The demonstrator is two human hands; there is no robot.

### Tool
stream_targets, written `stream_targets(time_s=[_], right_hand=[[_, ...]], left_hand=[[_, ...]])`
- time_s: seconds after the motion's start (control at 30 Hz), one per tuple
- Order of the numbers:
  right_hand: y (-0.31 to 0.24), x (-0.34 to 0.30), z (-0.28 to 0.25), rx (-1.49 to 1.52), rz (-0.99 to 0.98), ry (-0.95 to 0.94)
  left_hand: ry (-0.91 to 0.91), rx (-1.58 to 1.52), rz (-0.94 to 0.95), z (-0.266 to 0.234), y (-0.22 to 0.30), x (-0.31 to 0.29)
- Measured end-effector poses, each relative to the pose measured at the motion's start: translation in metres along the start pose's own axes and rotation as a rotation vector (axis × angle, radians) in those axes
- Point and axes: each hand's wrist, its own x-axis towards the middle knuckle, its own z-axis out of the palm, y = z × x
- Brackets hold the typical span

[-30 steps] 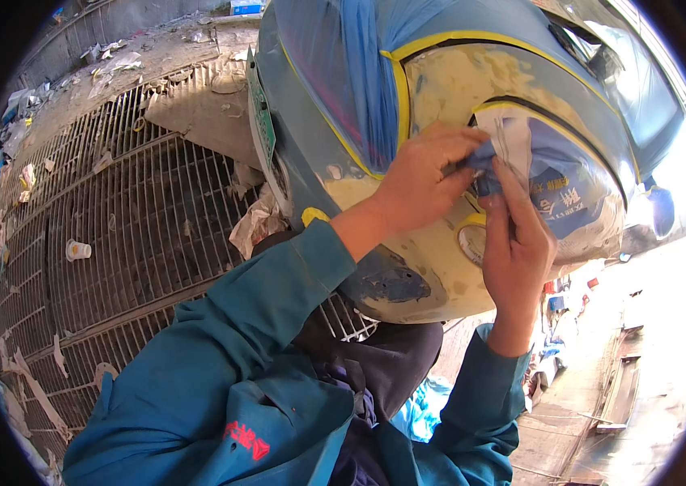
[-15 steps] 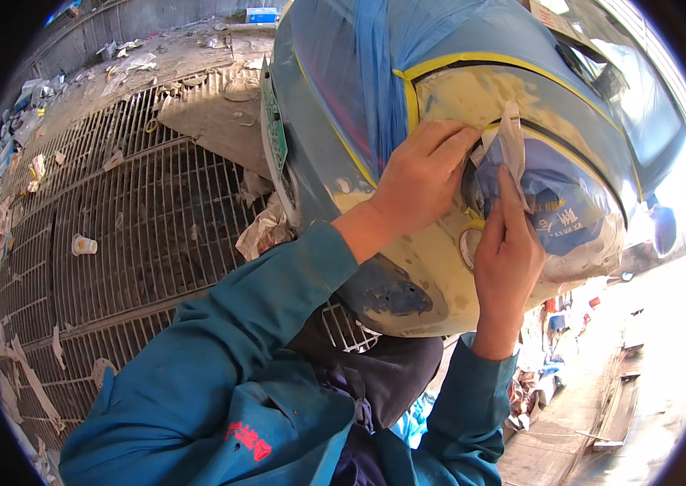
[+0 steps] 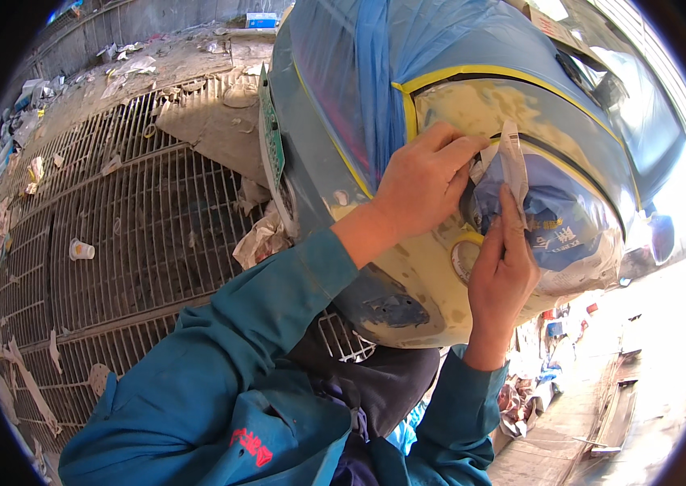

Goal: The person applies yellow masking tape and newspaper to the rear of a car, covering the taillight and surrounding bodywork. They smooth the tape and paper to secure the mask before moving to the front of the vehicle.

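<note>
Both hands work at a masked, rounded corner of a car body [image 3: 407,271] with bare yellowish patches. A crumpled piece of masking paper [image 3: 513,162], whitish with a blue printed side, covers the lamp area. My left hand [image 3: 428,182] pinches the paper's left edge, its fingertips partly hidden. From the right, my right hand [image 3: 505,263] lays its index finger along the upright paper fold, with the other fingers curled. A roll of yellow tape [image 3: 462,257] hangs against the body just left of my right hand; whether the hand grips it is unclear.
Blue plastic film [image 3: 440,36] edged with yellow tape [image 3: 472,69] drapes the car above. A green plate [image 3: 271,134] stands at its left. Floor grating [image 3: 132,235] holds scraps and a paper cup [image 3: 81,249]. Crumpled paper [image 3: 264,237] lies beside the car.
The view has shifted slightly, so the car sits a little lower in the picture. Both hands keep their places at the paper, with only small finger movement.
</note>
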Motion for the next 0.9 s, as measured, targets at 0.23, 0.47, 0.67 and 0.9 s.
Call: stream_targets(time_s=[0.23,0.47,0.67,0.9], right_hand=[[0.0,-0.001,-0.001,0.013,0.005,-0.001],[0.0,0.002,-0.003,0.064,0.005,-0.01],[0.001,0.002,-0.006,0.072,0.022,-0.032],[-0.001,0.002,-0.006,0.077,0.036,-0.035]], left_hand=[[-0.018,0.247,0.235,-0.005,-0.007,0.014],[0.044,0.302,0.363,0.001,-0.014,0.019],[0.128,0.241,0.219,0.015,-0.009,0.009],[0.057,0.299,0.311,0.005,-0.011,0.008]])
